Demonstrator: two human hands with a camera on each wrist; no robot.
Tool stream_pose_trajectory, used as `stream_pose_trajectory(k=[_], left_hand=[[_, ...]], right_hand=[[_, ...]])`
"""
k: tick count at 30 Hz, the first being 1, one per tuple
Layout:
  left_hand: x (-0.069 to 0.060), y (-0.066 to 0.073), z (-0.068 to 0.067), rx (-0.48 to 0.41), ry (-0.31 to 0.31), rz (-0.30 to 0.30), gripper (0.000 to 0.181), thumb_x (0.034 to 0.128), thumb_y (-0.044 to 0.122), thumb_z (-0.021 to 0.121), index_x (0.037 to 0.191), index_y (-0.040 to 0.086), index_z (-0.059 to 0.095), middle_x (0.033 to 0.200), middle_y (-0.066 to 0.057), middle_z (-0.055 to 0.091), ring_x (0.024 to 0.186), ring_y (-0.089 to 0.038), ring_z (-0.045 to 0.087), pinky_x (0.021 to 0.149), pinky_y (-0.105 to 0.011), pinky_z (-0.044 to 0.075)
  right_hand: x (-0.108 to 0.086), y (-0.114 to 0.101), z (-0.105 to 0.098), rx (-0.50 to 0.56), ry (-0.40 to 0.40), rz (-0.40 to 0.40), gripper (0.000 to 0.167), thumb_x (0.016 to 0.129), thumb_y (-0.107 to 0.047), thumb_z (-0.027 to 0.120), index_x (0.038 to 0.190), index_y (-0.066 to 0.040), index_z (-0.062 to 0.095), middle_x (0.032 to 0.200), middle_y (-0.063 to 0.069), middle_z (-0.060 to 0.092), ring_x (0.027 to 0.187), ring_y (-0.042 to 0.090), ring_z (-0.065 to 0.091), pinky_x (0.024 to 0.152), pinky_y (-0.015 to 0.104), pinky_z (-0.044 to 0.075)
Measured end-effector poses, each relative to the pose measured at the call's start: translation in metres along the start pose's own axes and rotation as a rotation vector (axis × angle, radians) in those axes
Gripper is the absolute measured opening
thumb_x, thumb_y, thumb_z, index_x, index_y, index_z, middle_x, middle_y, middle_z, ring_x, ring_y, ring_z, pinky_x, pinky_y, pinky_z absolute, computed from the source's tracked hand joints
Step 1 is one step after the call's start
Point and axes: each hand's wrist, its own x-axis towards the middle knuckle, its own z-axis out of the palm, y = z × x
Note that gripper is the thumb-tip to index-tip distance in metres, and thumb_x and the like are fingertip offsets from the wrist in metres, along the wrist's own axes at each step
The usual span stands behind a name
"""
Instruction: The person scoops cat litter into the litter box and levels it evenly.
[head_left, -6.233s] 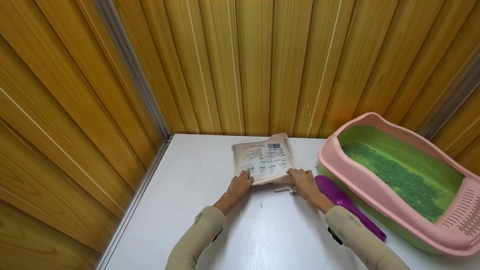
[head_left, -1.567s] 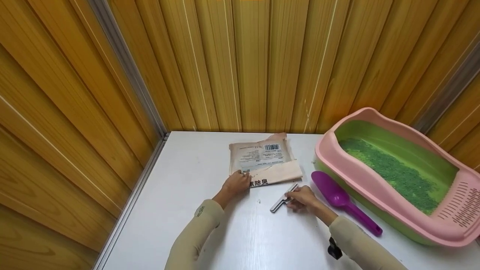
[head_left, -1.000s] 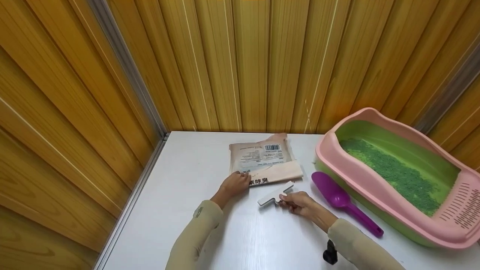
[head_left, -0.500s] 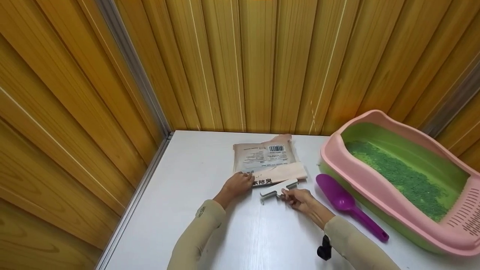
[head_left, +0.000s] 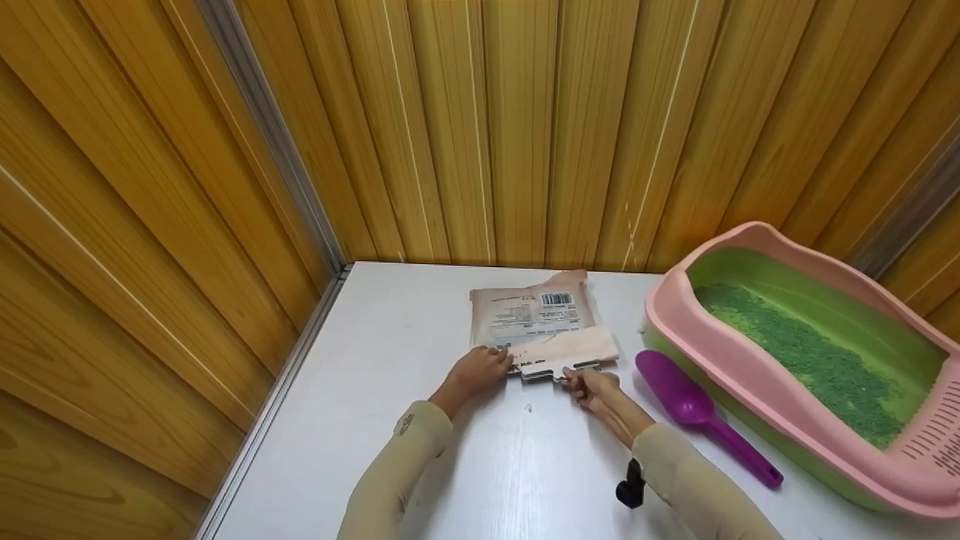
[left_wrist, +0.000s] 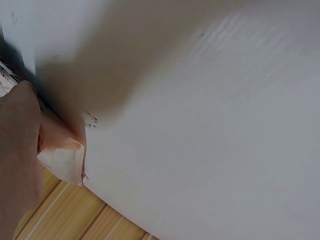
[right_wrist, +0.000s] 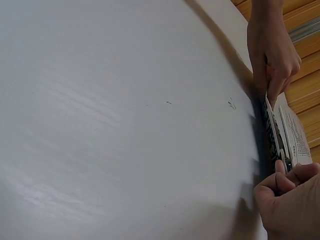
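Observation:
A pale pink printed paper bag (head_left: 529, 311) lies on the table with its near end folded over. My left hand (head_left: 478, 369) pinches the left end of that fold; the left wrist view shows the hand (left_wrist: 17, 135) against a bag corner (left_wrist: 65, 162). My right hand (head_left: 595, 384) pinches a wide silver metal clip (head_left: 543, 370) by its handles. The clip lies along the folded edge, right of my left hand. In the right wrist view, my right hand (right_wrist: 295, 205) partly hides the clip; how far its jaws go over the fold cannot be told.
A purple scoop (head_left: 691, 405) lies right of my right hand. Beyond it stands a pink-rimmed green litter tray (head_left: 675, 319) with green granules inside. Wood-patterned walls (head_left: 517, 135) border the white table (head_left: 510, 472) at the back and left.
The bag's near end was folded over. My right hand let go of the bag, took up the clip, turned it and brought it to the folded edge. My left hand stayed on the bag.

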Motion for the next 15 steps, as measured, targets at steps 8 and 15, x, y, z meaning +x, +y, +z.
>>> stream_pose_trajectory(k=[8, 15], left_hand=[[0.003, 0.001, 0.000, -0.049, -0.001, -0.015, 0.023, 0.1016, 0.020, 0.056, 0.120, 0.014, 0.070, 0.112, 0.004, 0.074, 0.083, -0.010, 0.072, 0.072, -0.024, 0.057], [0.003, 0.000, -0.002, -0.071, -0.022, -0.041, 0.022, 0.1031, 0.020, 0.054, 0.117, 0.014, 0.070, 0.107, 0.005, 0.074, 0.083, -0.010, 0.072, 0.073, -0.024, 0.057]], right_hand=[[0.008, 0.001, 0.005, 0.066, 0.085, -0.007, 0.021, 0.092, 0.007, 0.059, 0.073, -0.002, 0.062, 0.059, 0.004, 0.068, 0.048, 0.004, 0.053, 0.048, 0.017, 0.038], [0.011, 0.002, 0.016, 0.081, 0.162, -0.043, 0.025, 0.089, 0.007, 0.060, 0.068, -0.005, 0.063, 0.055, 0.002, 0.067, 0.047, 0.005, 0.056, 0.047, 0.016, 0.039]])
